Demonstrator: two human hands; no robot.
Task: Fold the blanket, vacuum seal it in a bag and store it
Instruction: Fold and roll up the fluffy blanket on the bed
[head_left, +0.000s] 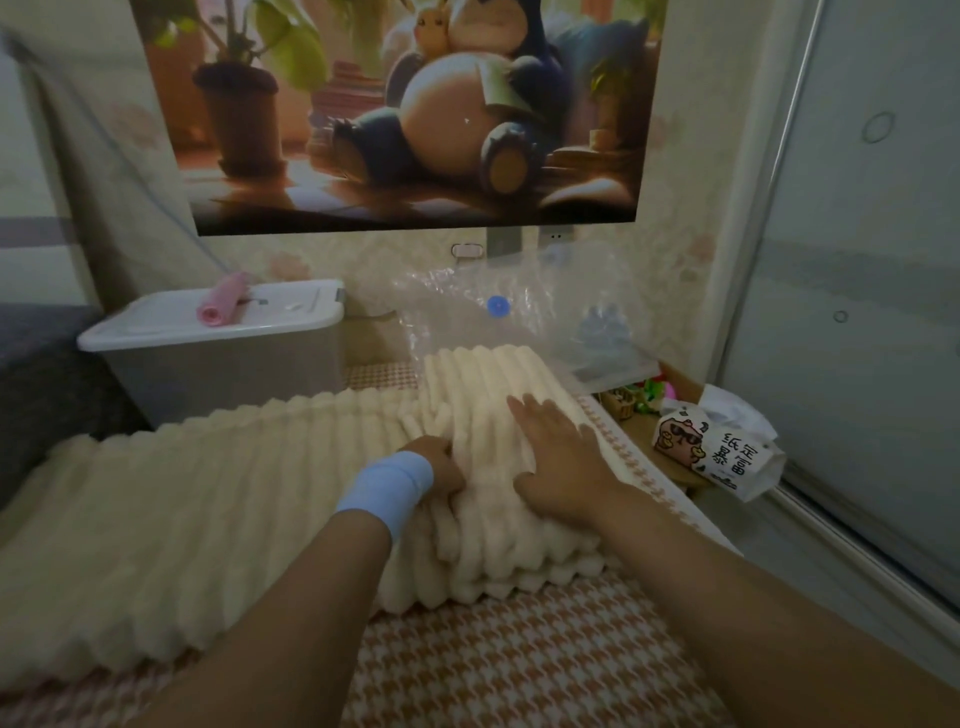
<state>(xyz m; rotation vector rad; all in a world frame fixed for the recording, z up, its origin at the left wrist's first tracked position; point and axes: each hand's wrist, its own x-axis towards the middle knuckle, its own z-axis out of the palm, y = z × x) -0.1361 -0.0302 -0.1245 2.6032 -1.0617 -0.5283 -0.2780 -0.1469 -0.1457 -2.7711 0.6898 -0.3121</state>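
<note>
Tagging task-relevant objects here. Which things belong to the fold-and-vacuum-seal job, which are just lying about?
Job: cream ribbed blanket, left hand gripping its fold, right hand flat on it; clear vacuum bag with blue valve; white lidded storage box, likely for storing.
Lying about: pink roll on the box lid; tissue pack; cartoon poster on the wall.

The cream blanket (483, 395), plush with deep parallel ribs, lies partly folded. To the right of the storage box (223, 364) and nearer the camera, several layers are stacked into a thick pad with scalloped edges, while a single layer spreads flat in front of the box. The clear vacuum bag (447, 291), crinkled and limp, with a round blue valve (497, 305), lies just right of the box, its near edge meeting the blanket's far end.
</note>
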